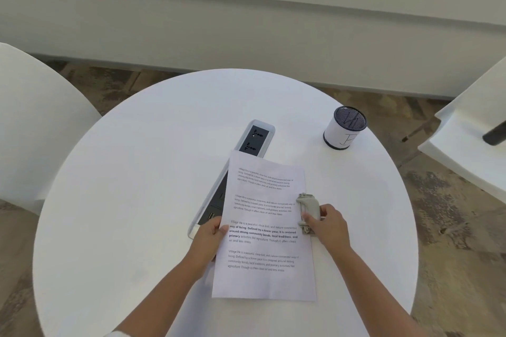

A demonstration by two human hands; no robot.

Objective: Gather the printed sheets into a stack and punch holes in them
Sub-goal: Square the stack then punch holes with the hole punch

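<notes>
A stack of printed sheets [264,230] lies on the round white table [137,200], with paragraphs of text facing up. My left hand [209,239] pinches the stack's left edge, thumb on top. A grey hole punch [308,212] sits at the stack's right edge, with the paper's edge tucked into it. My right hand [328,227] rests on the punch from the right, fingers on its lever.
A power socket strip [256,139] set into the table runs partly under the sheets. A mesh pen cup [345,127] wrapped in white paper stands at the back right. White chairs stand at the left [35,123] and right [471,139].
</notes>
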